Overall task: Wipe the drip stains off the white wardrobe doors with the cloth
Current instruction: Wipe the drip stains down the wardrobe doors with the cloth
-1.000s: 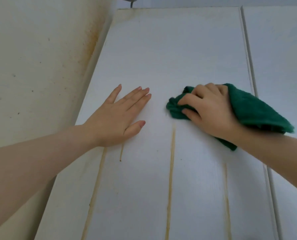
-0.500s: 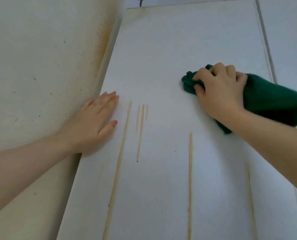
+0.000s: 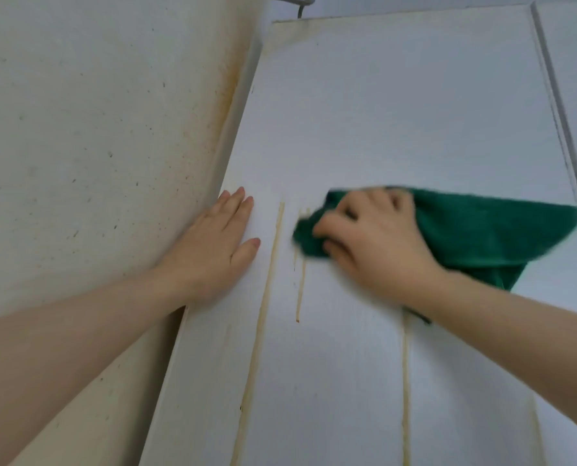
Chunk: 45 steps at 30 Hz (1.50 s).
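Cloth, green, is bunched under the right hand. The fingers curl over the leading wad and pinch it. The loose tail trails right, flat against the white wardrobe door. Hand and wad are both blurred, so a stroke is under way.

Change: 0.5 s ago the wad sat up and right of the short streak cluster, clear of it. Now its front edge overlaps the tops of those streaks, so the wipe has just reached this patch. The lower tails of the cluster show below the cloth and are not wiped yet.

Left hand is flat, fingers straight and close together, pressed on the door's left edge just beside the wall. It holds nothing. It is in the same spot as 0.5 s ago. 1 s ago it lay further in, over the cluster, so it has moved aside and exposed the stains.

Remaining:
- 1 long streak between the 2 hands, untouched.
- 1 long streak running down from below the right wrist.
- 1 faint streak at lower right.

Judgement: the task is at an early stage. The upper panel looks clean, and everything below the hands is still marked. Downward passes along each run are probably needed next, and the brownish runs may smear rather than lift.
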### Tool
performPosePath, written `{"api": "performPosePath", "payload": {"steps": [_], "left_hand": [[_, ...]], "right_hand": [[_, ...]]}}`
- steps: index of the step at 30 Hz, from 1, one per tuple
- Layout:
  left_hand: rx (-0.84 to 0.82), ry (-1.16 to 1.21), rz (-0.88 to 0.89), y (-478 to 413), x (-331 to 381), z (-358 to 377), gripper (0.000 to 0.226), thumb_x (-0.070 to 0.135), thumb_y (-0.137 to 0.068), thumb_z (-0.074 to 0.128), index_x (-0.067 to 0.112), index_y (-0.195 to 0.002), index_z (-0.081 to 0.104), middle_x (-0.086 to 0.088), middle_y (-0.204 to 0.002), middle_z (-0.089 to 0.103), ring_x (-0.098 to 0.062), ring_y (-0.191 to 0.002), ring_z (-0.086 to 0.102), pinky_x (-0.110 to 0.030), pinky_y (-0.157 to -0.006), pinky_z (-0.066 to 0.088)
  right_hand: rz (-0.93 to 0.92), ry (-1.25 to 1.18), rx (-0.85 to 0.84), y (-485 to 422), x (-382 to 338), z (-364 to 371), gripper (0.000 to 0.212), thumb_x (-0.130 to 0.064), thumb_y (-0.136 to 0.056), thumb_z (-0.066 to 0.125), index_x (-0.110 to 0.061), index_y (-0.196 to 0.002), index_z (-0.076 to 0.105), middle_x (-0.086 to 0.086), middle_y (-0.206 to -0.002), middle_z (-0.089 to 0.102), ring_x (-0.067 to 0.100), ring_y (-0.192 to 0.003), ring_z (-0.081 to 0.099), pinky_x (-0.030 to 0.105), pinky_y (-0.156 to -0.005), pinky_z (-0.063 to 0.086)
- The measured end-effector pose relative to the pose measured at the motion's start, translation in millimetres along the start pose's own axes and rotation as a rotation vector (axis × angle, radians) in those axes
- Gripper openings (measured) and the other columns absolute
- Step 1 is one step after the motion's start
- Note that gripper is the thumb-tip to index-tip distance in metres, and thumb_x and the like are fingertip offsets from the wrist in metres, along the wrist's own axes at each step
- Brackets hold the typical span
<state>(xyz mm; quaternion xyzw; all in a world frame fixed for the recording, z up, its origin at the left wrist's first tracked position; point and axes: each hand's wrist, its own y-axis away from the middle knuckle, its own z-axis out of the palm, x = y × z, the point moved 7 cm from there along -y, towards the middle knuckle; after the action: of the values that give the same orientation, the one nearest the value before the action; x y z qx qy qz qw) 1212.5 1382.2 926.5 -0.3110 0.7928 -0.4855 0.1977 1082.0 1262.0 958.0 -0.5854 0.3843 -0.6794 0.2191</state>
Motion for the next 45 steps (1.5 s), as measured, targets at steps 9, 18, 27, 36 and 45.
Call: {"api": "performPosePath", "payload": {"steps": [9, 18, 27, 36, 45], "left_hand": [[-0.041, 0.126, -0.005, 1.7, 3.0, -3.3, 0.058, 0.030, -0.101, 0.022, 0.018, -0.149, -0.009, 0.008, -0.155, -0.021, -0.003, -0.140, -0.020, -0.018, -0.109, -0.009], [-0.089, 0.176, -0.019, -0.3, 3.3, -4.2, 0.059, 0.019, -0.101, 0.026, 0.018, -0.149, -0.009, 0.008, -0.155, -0.021, -0.005, -0.140, -0.020, -0.018, -0.109, -0.008], [-0.151, 0.153, -0.026, -1.0, 2.7, -5.0, 0.065, 0.018, -0.100, 0.030, 0.019, -0.148, -0.014, 0.008, -0.153, -0.025, -0.007, -0.140, -0.023, -0.023, -0.111, -0.008], [-0.154, 0.139, -0.015, -0.6, 2.6, -5.1, 0.065, 0.018, -0.099, 0.030, 0.018, -0.148, -0.014, 0.006, -0.154, -0.025, -0.007, -0.140, -0.023, -0.023, -0.111, -0.008], [-0.133, 0.132, -0.017, -0.4, 2.1, -3.4, 0.065, 0.019, -0.100, 0.029, 0.018, -0.148, -0.014, 0.006, -0.154, -0.025, -0.008, -0.140, -0.023, -0.023, -0.111, -0.008]], "right_hand": [[0.349, 0.088, 0.068, -37.9, 28.1, -1.5, 0.021, -0.027, -0.090, 0.050, -0.027, -0.110, 0.058, 0.009, -0.112, 0.050, 0.031, -0.108, 0.042, 0.042, -0.087, 0.026], [0.357, 0.089, 0.079, -61.1, 53.8, -5.8, 0.022, -0.026, -0.092, 0.049, -0.025, -0.112, 0.059, 0.008, -0.114, 0.052, 0.032, -0.110, 0.042, 0.040, -0.090, 0.025], [-0.288, -0.066, -0.045, -3.4, -36.5, 4.4, 0.022, -0.029, -0.074, 0.049, -0.022, -0.078, 0.070, 0.005, -0.077, 0.060, 0.030, -0.075, 0.057, 0.041, -0.075, 0.034], [-0.472, -0.240, -0.189, 47.7, -79.7, 8.6, 0.017, -0.022, -0.077, 0.048, -0.026, -0.078, 0.065, 0.001, -0.079, 0.055, 0.024, -0.079, 0.047, 0.040, -0.075, 0.035], [0.047, -0.016, 0.012, -21.1, -8.9, 3.6, 0.021, -0.024, -0.080, 0.051, -0.024, -0.095, 0.065, 0.009, -0.095, 0.056, 0.033, -0.096, 0.049, 0.043, -0.082, 0.029]]}}
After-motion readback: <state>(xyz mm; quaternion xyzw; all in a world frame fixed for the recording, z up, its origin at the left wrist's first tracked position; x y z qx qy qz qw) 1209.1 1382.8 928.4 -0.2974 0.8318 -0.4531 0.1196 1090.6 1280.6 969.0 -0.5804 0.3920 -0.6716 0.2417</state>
